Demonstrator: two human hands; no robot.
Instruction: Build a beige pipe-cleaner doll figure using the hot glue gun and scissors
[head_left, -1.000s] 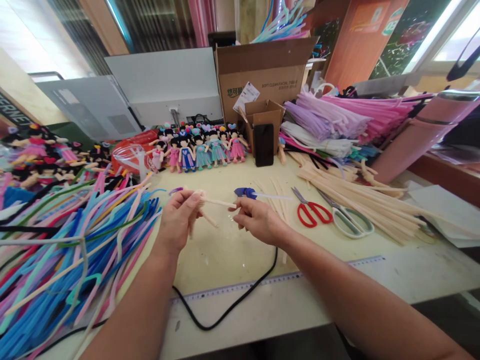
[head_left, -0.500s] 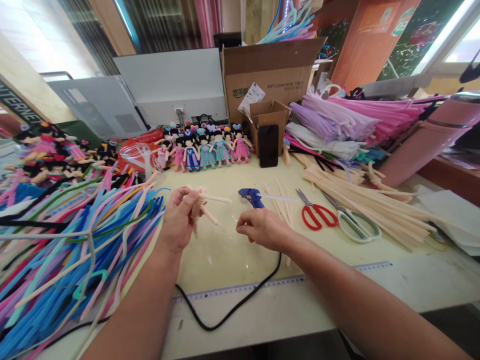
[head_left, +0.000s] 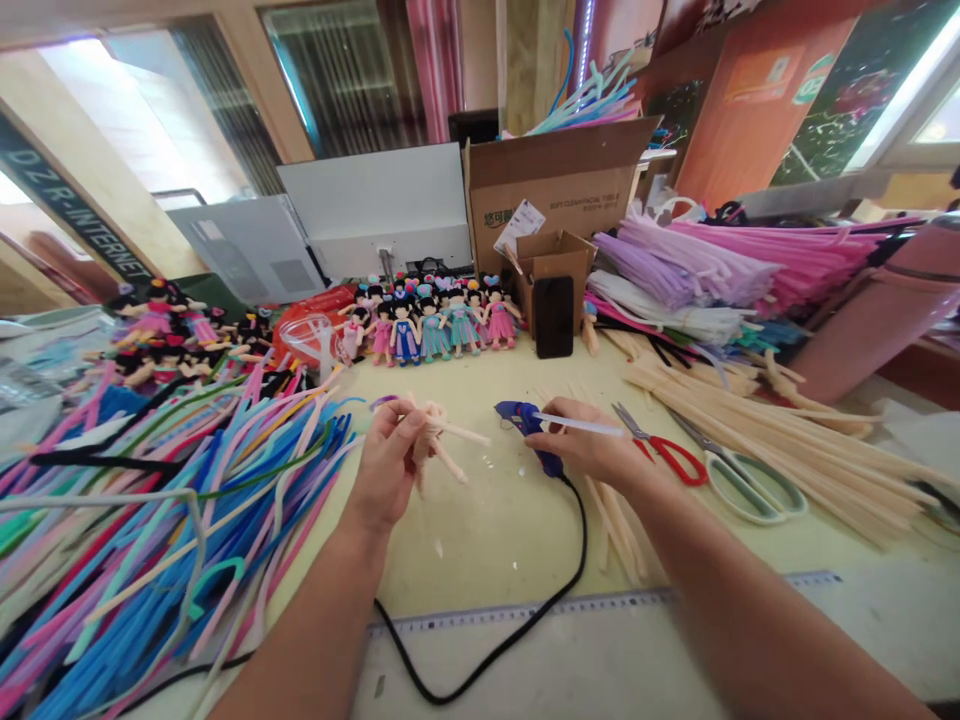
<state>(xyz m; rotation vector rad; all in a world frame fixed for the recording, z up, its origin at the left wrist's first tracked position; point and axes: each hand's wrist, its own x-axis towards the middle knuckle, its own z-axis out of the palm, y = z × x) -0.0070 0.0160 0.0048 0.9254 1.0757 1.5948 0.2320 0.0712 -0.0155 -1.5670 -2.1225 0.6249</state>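
Observation:
My left hand pinches a small figure of beige pipe cleaners, held above the table mat with two thin limbs sticking out to the right. Part of the figure is hidden behind my fingers. To the right, my right hand has its fingers closed around the handle of a blue glue gun. A whitish glue stick juts from the gun's back, and its nozzle points left toward the figure. A black cord runs down from the handle.
Red-handled scissors and green-and-white scissors lie right of my hand, by beige pipe cleaners. Coloured pipe cleaners heap up at left. Finished dolls, a phone and a cardboard box stand behind. A ruler lies in front.
My right hand has moved up and right and taken hold of the glue gun, which it was beside before. My left hand keeps the figure. The whole view has shifted slightly.

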